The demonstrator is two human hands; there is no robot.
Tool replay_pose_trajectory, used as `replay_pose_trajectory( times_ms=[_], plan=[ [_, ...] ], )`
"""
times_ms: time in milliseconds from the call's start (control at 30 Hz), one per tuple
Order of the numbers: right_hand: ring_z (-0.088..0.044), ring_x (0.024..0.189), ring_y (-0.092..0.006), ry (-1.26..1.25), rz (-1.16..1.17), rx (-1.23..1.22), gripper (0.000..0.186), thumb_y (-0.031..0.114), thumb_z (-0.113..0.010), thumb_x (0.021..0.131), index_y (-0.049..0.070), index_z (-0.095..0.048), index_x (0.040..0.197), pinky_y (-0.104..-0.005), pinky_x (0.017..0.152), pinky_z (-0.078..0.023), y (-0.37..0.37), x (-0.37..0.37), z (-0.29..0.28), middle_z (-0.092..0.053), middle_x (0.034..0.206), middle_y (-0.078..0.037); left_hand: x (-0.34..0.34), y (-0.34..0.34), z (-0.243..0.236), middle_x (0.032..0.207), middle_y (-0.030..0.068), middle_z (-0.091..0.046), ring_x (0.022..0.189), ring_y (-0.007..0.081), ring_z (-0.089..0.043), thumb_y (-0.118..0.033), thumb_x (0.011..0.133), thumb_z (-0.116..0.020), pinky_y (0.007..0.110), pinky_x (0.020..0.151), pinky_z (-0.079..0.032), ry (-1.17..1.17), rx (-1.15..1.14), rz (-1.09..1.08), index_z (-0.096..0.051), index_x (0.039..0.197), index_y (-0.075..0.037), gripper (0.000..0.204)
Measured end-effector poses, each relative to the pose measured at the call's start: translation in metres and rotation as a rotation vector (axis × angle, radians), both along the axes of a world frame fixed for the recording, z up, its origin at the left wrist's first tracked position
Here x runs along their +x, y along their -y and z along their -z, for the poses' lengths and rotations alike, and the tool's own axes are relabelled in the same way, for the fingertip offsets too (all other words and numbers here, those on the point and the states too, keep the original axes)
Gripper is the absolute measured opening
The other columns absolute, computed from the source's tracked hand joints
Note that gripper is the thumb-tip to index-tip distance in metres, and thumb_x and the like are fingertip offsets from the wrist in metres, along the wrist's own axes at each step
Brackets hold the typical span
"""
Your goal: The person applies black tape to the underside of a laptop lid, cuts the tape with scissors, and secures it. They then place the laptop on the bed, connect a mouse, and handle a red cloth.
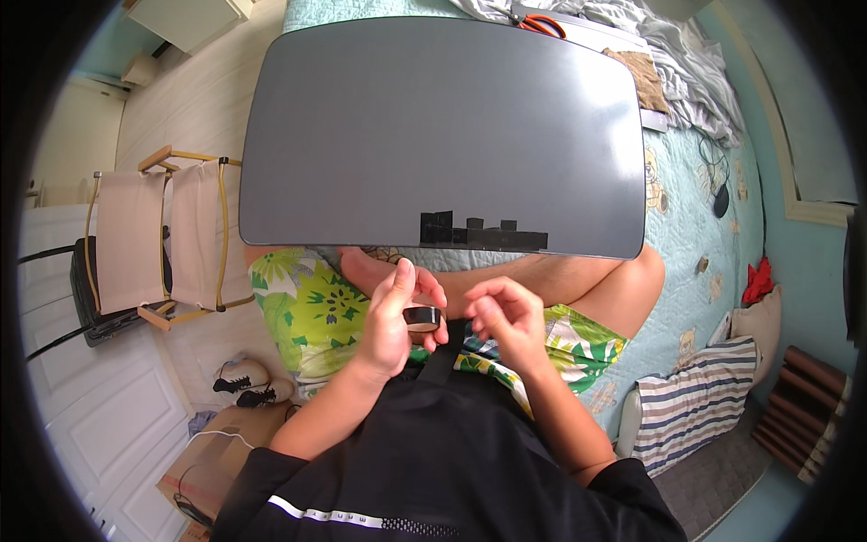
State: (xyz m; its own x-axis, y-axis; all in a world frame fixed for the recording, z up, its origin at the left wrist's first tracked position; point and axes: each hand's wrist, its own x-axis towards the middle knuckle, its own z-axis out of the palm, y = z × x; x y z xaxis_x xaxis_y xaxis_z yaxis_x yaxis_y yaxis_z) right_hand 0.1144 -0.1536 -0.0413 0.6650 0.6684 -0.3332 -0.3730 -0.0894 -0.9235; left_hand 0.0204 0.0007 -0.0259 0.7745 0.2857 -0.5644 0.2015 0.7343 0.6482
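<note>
A roll of black tape [423, 317] sits in my left hand [390, 321], whose fingers curl around it with the thumb pointing up. Close by on the right, my right hand [513, 323] is closed, fingers bent toward the thumb; whatever may be between them cannot be made out. Between and below the hands a black strip [442, 353] slants down against my shirt; whether it is tape is unclear. Beyond both hands stands a dark grey tabletop [433, 126]. Along its near edge lie several black tape pieces [501, 238], some upright off a longer strip.
My crossed legs [578, 275] reach to the table's near edge. Red-handled pliers [542, 25] and a brown cloth [639, 79] lie past its far right side. On the blue bedspread rests a black mouse [721, 200]. A folding chair [163, 237] stands at left.
</note>
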Motion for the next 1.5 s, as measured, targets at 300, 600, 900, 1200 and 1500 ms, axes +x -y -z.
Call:
replay_pose_trajectory(
  times_ms=[300,600,900,1200,1500],
  plan=[
    [-0.045,0.058,-0.0087,0.627,-0.220,0.070,0.024,0.011,-0.081,0.076,0.004,-0.068,0.096,-0.0235,0.052,-0.038,-0.013,0.002,-0.013,-0.053,0.078,-0.002,-0.003,0.008,0.008,0.086,0.0039,-0.054,0.064,0.0067,-0.054,-0.050,0.101,-0.042,0.019,0.048,-0.041,0.136,0.185,0.141,-0.050,0.098,-0.006,0.044],
    [-0.051,0.055,-0.0077,0.559,-0.084,0.121,0.032,0.008,-0.084,0.072,0.001,-0.066,0.097,-0.0222,0.052,-0.044,-0.006,0.015,-0.022,-0.060,0.080,-0.005,-0.003,-0.006,-0.003,0.107,0.0051,-0.054,0.070,0.0046,-0.049,-0.022,0.096,-0.064,0.019,0.065,-0.041,0.269,0.178,0.226,-0.065,0.084,0.000,0.026],
    [-0.059,0.067,-0.0098,0.651,-0.089,0.204,0.033,0.006,-0.082,0.074,-0.001,-0.066,0.101,-0.0216,0.057,-0.049,-0.002,0.016,-0.029,-0.061,0.094,-0.010,-0.006,-0.009,-0.005,0.123,0.0121,-0.051,0.096,0.0091,-0.048,-0.027,0.100,-0.055,0.024,0.081,-0.040,0.427,0.094,0.264,-0.063,0.090,-0.002,0.028],
    [-0.060,0.072,-0.0111,0.579,-0.061,0.184,0.031,0.005,-0.080,0.075,0.002,-0.069,0.104,-0.0239,0.061,-0.050,0.001,0.015,-0.041,-0.061,0.098,-0.008,-0.007,-0.010,-0.016,0.127,0.0157,-0.047,0.115,0.0226,-0.049,-0.024,0.099,-0.056,0.037,0.096,-0.040,0.497,0.402,0.284,-0.061,0.090,-0.003,0.024],
    [-0.068,0.085,-0.0217,0.716,-0.071,0.090,0.028,0.001,-0.075,0.076,-0.002,-0.071,0.104,-0.0296,0.072,-0.054,0.002,0.013,-0.065,-0.068,0.101,-0.016,-0.004,-0.003,-0.037,0.121,0.0170,-0.046,0.113,0.0310,-0.056,-0.013,0.094,-0.061,0.039,0.095,-0.047,0.569,0.991,0.199,-0.062,0.091,0.000,0.014]
  ],
)
